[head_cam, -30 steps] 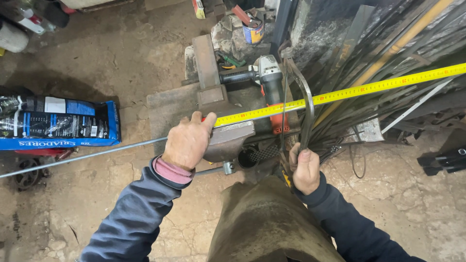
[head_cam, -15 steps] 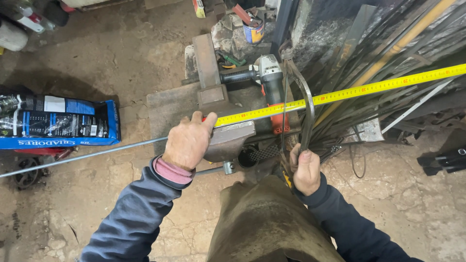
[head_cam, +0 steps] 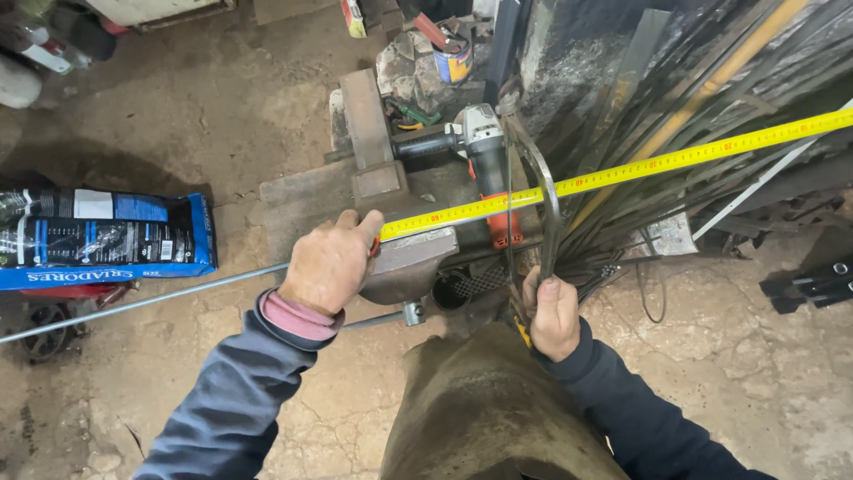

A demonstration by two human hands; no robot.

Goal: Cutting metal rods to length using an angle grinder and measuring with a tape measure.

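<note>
Left hand (head_cam: 330,264) clamps its fingers on the yellow tape measure (head_cam: 622,174), stretched far right over the vise (head_cam: 407,260); right hand (head_cam: 553,313) grips the hacksaw (head_cam: 538,191) nearby.

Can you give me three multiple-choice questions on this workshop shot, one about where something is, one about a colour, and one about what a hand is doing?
1. Where is the angle grinder?
A. On the block beyond the vise
B. On the blue bag
C. In the left hand

2. What colour is the tape measure blade?
A. White
B. Yellow
C. Red

3. What is the right hand doing?
A. Hanging free
B. Resting flat on the floor
C. Gripping the hacksaw

Answers: 1 A, it lies past the vise under the tape; 2 B, the blade runs yellow from the left hand; 3 C, its fingers close round the saw's lower end.
</note>
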